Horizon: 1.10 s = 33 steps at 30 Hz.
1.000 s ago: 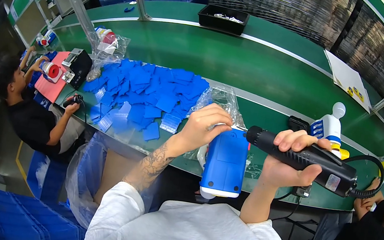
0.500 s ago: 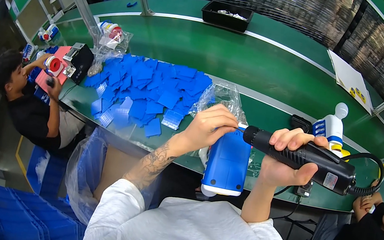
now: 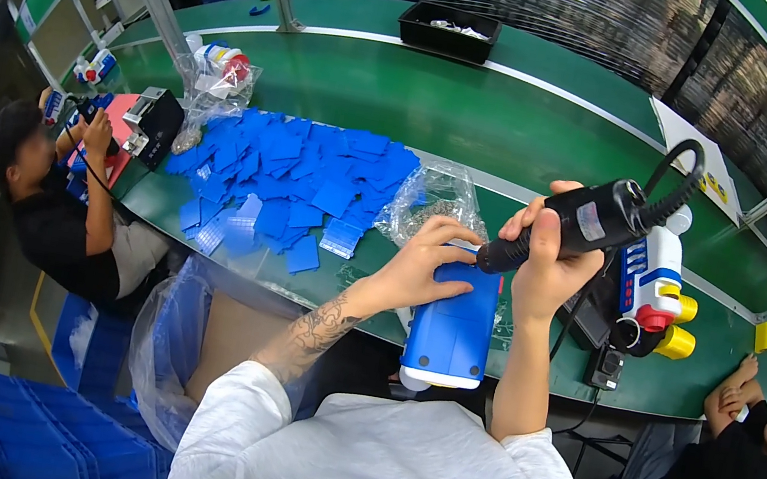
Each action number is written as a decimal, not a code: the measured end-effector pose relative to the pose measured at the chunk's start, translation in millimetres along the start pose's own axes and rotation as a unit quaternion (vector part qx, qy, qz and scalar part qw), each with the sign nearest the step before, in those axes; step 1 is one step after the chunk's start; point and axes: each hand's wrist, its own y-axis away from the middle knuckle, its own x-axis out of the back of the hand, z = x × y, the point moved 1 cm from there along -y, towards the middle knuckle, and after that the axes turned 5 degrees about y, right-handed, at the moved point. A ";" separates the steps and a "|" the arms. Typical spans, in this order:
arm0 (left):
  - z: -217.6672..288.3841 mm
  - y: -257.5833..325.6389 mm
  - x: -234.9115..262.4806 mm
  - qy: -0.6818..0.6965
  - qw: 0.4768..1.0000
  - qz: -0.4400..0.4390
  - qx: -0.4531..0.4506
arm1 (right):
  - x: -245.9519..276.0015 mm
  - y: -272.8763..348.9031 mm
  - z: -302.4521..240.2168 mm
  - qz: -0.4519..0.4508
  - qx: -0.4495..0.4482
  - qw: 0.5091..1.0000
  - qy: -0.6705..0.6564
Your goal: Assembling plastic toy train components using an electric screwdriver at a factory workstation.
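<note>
A blue casing with a white edge (image 3: 452, 327) lies in front of me at the table's near edge, its plain back with dark round feet facing up. My left hand (image 3: 425, 265) rests on its far end, thumb and fingers bent around that end. In my right hand (image 3: 553, 258) is a black corded electric screwdriver (image 3: 590, 218), gripped around its body. The screwdriver tilts down to the left, and its nose meets the casing's far end beside my left fingertips. My fingers and the tool's nose hide the bit and the spot beneath it.
Blue plastic plates (image 3: 299, 170) are heaped left of centre, beside a clear bag of small parts (image 3: 439, 208). Right stands a white, blue and yellow device (image 3: 656, 275) near a black power adapter (image 3: 603, 368). A black bin (image 3: 449, 32) sits far back. Co-workers sit at both sides.
The screwdriver has swung from nearly level to steeper, its nose coming down onto the casing. My left fingers have gone from a pinch to spreading over the casing's end.
</note>
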 end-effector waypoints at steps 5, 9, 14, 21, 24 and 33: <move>-5.7 5.4 -2.7 0.005 0.999 0.000 0.042 | -4.6 -4.9 5.6 0.000 -0.020 0.999 0.025; -11.5 11.9 -10.4 0.010 0.997 0.004 0.076 | -8.4 -9.4 10.7 0.028 -0.038 0.998 0.030; -15.1 15.9 -10.8 0.080 0.989 0.034 0.124 | -8.5 -8.9 13.6 0.036 -0.039 0.998 0.015; -16.4 15.2 -10.2 0.082 0.989 0.029 0.123 | -9.4 -5.8 15.4 0.004 -0.030 0.996 0.086; -15.3 16.0 -10.8 0.090 0.988 0.039 0.122 | -9.9 -4.4 14.1 0.002 -0.035 0.996 0.081; -13.9 14.6 -11.3 0.088 0.989 0.036 0.116 | -3.7 -4.2 20.9 0.002 -0.056 0.997 0.059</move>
